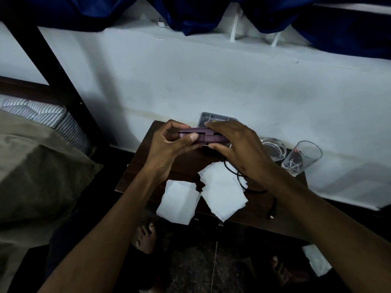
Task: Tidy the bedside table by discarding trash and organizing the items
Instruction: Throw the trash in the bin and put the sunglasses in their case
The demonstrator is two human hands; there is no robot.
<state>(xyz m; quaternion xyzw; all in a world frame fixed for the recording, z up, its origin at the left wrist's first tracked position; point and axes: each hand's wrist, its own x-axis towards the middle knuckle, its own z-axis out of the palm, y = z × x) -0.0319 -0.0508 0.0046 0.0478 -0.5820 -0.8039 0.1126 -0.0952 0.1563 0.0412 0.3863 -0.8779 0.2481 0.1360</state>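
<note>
Bedside table (148, 166) holds paper sheets (222, 193), cable (241, 178), tray (211, 118); purple case (198, 137) is above it, left hand (169, 144) pinching one end, right hand (237, 146) fingers curled over the other: support both ends level while placing it down.

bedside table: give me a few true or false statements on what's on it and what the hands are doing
1. Both hands hold a purple case: left hand, right hand, purple case. True.
2. The drinking glass lies tipped on its side. False: it stands upright near the table's right end.
3. White tissues lie at the table's front edge. True.
4. The glass ashtray sits on the bed. False: it rests on the bedside table, beside the drinking glass.
</note>
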